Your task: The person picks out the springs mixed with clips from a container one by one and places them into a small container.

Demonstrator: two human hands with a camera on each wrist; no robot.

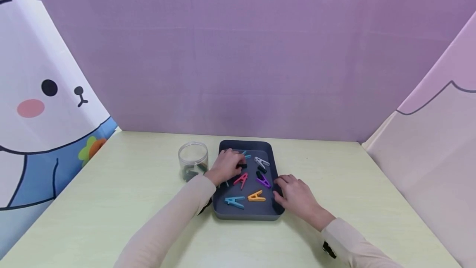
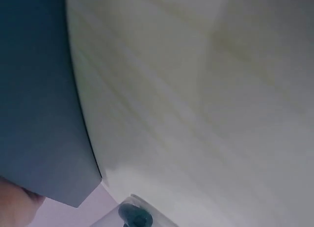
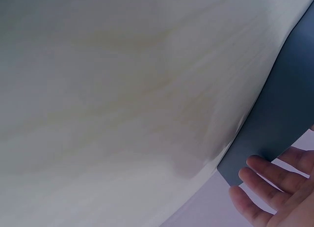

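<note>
A grey tray [image 1: 247, 217] holds several coloured clothespins. My left hand [image 1: 227, 164] reaches over its left wall and pinches a small black piece [image 1: 242, 166] between thumb and fingers; its full shape is hidden. Around it lie a red clothespin [image 1: 241, 180], a white clothespin [image 1: 261, 161] and a purple clothespin [image 1: 263, 182]. Nearer the front are an orange clothespin [image 1: 256, 196] and a light blue clothespin [image 1: 234, 202]. At the tray's right side rests my right hand [image 1: 295, 193]; in the right wrist view its relaxed fingers [image 3: 267, 173] touch the outer wall.
A clear round jar [image 1: 193, 160] with dark pieces in it stands left of the tray. The pale table [image 1: 111, 202] meets a purple cloth backdrop [image 1: 238, 73]; printed cloth hangs on both sides. Another light blue clothespin [image 1: 247, 156] lies at the back, beside the left fingers.
</note>
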